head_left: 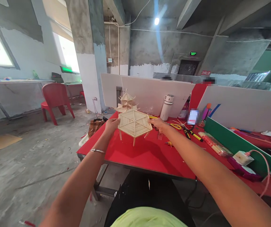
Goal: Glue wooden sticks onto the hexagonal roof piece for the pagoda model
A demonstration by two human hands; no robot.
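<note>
Between my hands is a hexagonal panel of thin wooden sticks, with short stick legs pointing down from its corners. My left hand grips its left edge, and my right hand pinches the right corner. The panel is held over the red table, tilted toward me. Just behind it rises a small pagoda model of the same pale sticks, its lower part hidden by the panel.
On the table's right lie yellow-handled pliers, a bundle of wooden sticks and a green board. A white thermos stands before white partitions. A red chair is on the floor at left.
</note>
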